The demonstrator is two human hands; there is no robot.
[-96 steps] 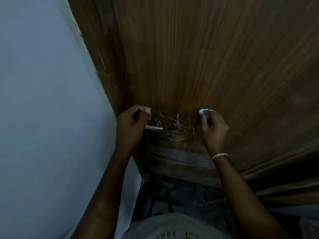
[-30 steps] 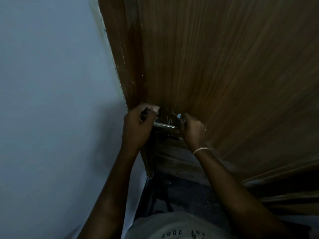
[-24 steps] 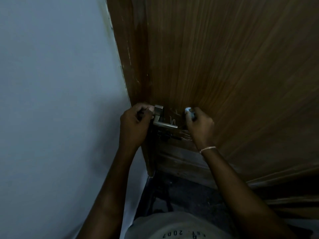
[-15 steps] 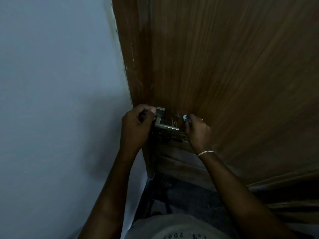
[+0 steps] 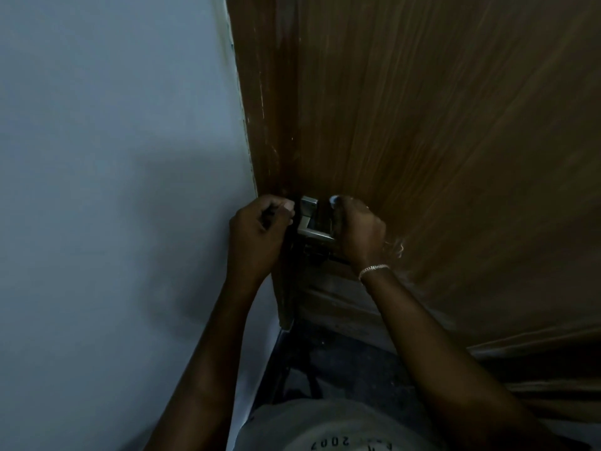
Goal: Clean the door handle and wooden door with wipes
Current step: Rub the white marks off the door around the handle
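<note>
A brown wooden door [image 5: 439,125] fills the right of the view. Its silver lever handle [image 5: 309,219] juts out near the door's left edge. My right hand [image 5: 357,232] is closed around a small white wipe [image 5: 334,200] and presses against the door just right of the handle's free end. White scribble marks [image 5: 398,249] show on the wood beside that hand. My left hand [image 5: 257,229] is curled at the door's edge just left of the handle plate; what it grips is hidden.
A pale blue-grey wall [image 5: 113,190] takes up the left half. The dark wooden door frame [image 5: 266,109] runs between wall and door. Dark floor [image 5: 341,362] lies below, and my light shirt [image 5: 325,431] is at the bottom.
Over three seconds my right hand moved left along the door with the wipe, from the scribble marks to the handle. My left hand stayed at the door's edge. The view shifted left.
</note>
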